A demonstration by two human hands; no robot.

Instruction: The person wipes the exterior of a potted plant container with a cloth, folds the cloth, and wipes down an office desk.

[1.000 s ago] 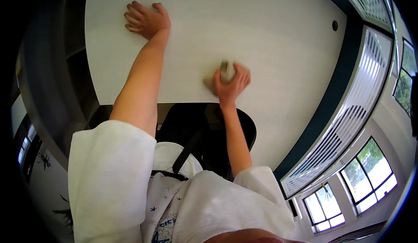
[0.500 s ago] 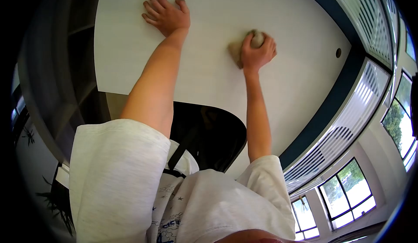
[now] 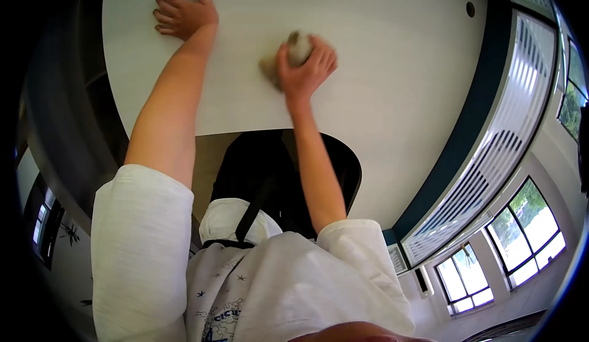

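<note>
A white tabletop (image 3: 380,78) lies below both hands. Near its left side, my left hand (image 3: 187,15) rests palm down with the fingers spread, holding nothing. To the right of it, my right hand (image 3: 304,66) is curled around a crumpled greyish-beige cloth (image 3: 299,49) pressed on the tabletop. The cloth shows between thumb and fingers, and a loose part sticks out left of the thumb. Motion blurs the cloth, and the palm hides some of it.
A black chair (image 3: 346,164) stands at the table's near edge. A round dark hole (image 3: 470,9) is in the tabletop at right. Beyond the dark blue border (image 3: 457,139) is a white slotted panel (image 3: 491,158). Windows (image 3: 527,231) are at lower right.
The whole view has turned, so the table and both hands sit further left. My right hand, still around the cloth, has shifted left along the tabletop. My left hand stays spread.
</note>
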